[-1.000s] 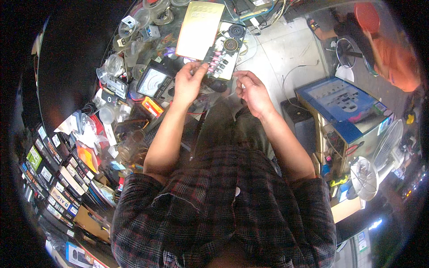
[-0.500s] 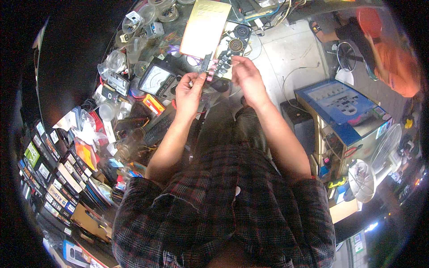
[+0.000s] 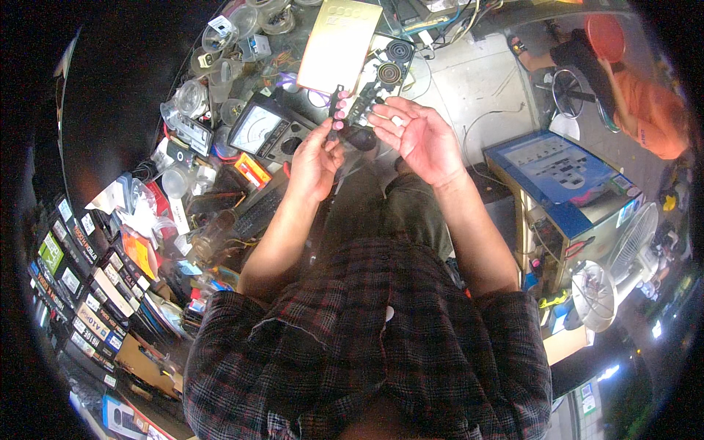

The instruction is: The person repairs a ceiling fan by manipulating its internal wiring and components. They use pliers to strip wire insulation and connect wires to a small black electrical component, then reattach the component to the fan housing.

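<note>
Head view: your left hand (image 3: 317,158) has its grip closed narrow on the near end of a dark strip (image 3: 335,101), thumb toward the strip; the strip points up and away from you, with pink knobs (image 3: 339,115) in a row along it; it is held in front of the gold panel (image 3: 341,44), close to the panel's lower edge. Your right hand (image 3: 433,147) is turned palm toward the camera, its grip wide and the fingers loosely bent toward the strip; a small white piece (image 3: 398,121) shows against the fingers, too small to identify; the two hands are apart.

Just beyond your right fingertips, and partly hidden by them, is a board (image 3: 369,94) crowded with small dark parts; two ringed discs (image 3: 388,72) sit past it, one behind the other, right of the panel.

On the bench (image 3: 292,45), left of your left hand: an analog meter (image 3: 257,133), dial face up; an orange box (image 3: 253,170) near its lower edge; clear cups (image 3: 192,97) clustered farther left. Right of your right forearm stands a case (image 3: 561,172) with a blue top; a white fan (image 3: 595,293) is nearer you; another person (image 3: 649,110) in orange is at upper right.
</note>
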